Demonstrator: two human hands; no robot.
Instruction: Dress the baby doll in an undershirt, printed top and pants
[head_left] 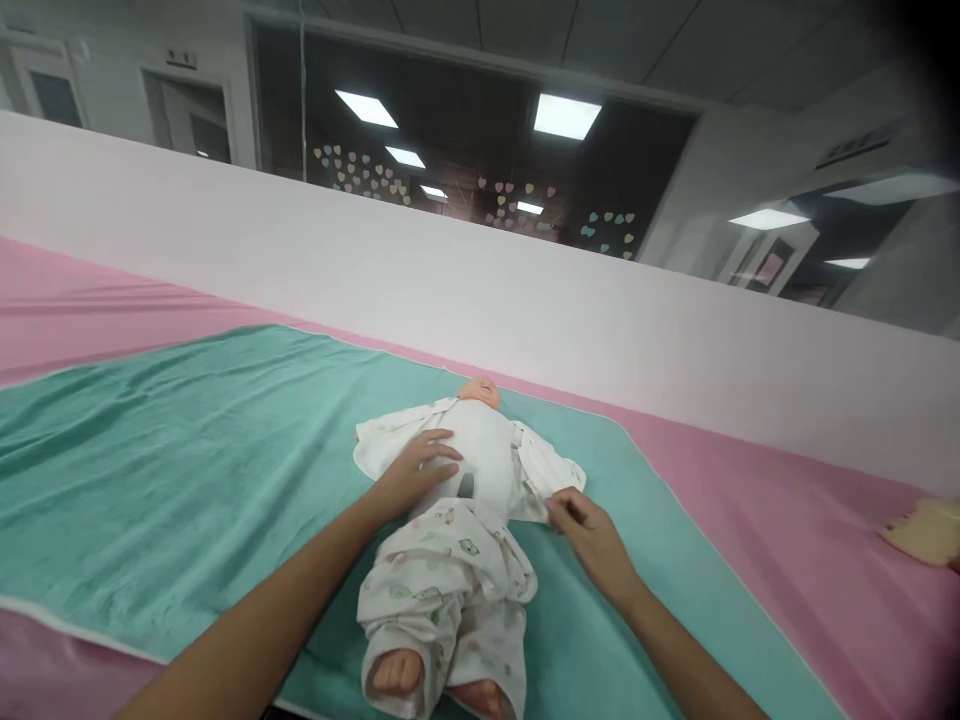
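Observation:
A baby doll lies on its back on a green blanket, its feet toward me. It wears a white top, spread open at the front, and patterned trousers. My left hand rests on the doll's white torso with its fingers spread. At the doll's other side, my right hand pinches the lower edge of the open top between thumb and fingers. The doll's head is tipped back and only partly shows.
Under the blanket is a pink sheet. A white wall or panel runs along the far side, with a dark window above it. A pale yellow object lies at the right edge, partly cut off.

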